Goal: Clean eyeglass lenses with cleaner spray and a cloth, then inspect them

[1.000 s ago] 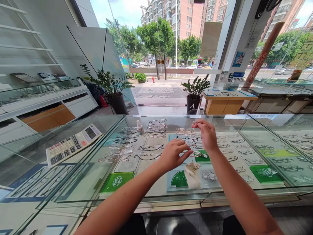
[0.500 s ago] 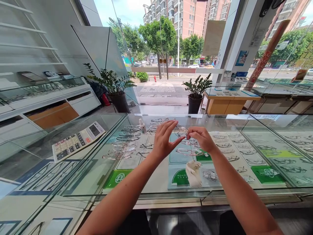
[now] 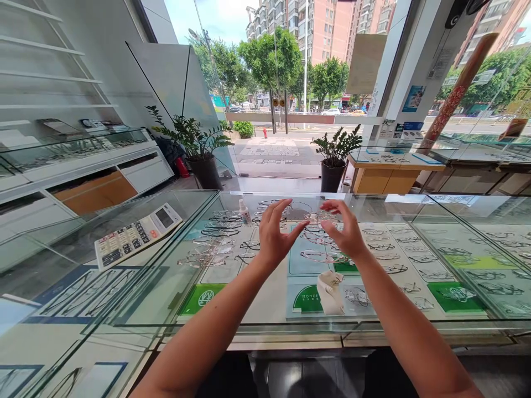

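Observation:
A thin-rimmed pair of eyeglasses [image 3: 302, 204] is above the glass counter, between my two hands. My left hand [image 3: 274, 232] appears to hold it at the edge, fingertips above and thumb below; the exact contact is too fine to make out. To its right, my right hand [image 3: 344, 229] is raised with thumb and fingers apart, and nothing shows in its grasp. Rows of eyeglasses lie below, including a pinkish pair [image 3: 323, 256] under the hands. A crumpled beige cloth [image 3: 331, 292] rests nearer me, beside a clear pair [image 3: 357, 297].
A small spray bottle [image 3: 244, 212] stands left of my left hand. The calculator [image 3: 139, 235] lies on the glass at the left. Display glasses [image 3: 215, 231] fill the counter [image 3: 265, 326]. Beyond are two potted plants [image 3: 332, 157] and glass doors.
My right hand has let go of the eyeglasses and opened its fingers. The eyeglasses have shifted slightly left with my left hand, whose thumb has risen a little.

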### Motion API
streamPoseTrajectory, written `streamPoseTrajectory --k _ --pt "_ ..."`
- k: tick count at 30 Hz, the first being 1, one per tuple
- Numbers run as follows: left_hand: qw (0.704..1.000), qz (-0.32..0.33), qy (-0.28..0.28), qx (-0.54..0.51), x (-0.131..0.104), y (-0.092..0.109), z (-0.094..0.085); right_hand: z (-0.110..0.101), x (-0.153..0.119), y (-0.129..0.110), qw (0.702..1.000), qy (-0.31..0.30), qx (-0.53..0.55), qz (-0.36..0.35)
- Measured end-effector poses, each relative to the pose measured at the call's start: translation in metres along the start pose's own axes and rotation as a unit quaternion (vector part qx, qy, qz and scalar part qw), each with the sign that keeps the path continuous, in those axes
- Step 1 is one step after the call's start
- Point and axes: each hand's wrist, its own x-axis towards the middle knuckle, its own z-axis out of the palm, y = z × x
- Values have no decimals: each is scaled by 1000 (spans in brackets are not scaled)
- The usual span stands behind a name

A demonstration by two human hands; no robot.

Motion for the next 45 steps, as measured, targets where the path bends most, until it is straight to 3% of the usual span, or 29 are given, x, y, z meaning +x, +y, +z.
streamPoseTrajectory --k 4,11,45 --pt "998 7 55 24 2 -6 0 8 -5 5 992 55 -101 -48" --pt "997 -1 76 31 3 -7 -1 16 -7 11 982 109 -141 -62" --pt "998 -16 61 4 5 -9 -1 20 -7 13 980 112 -147 -73"
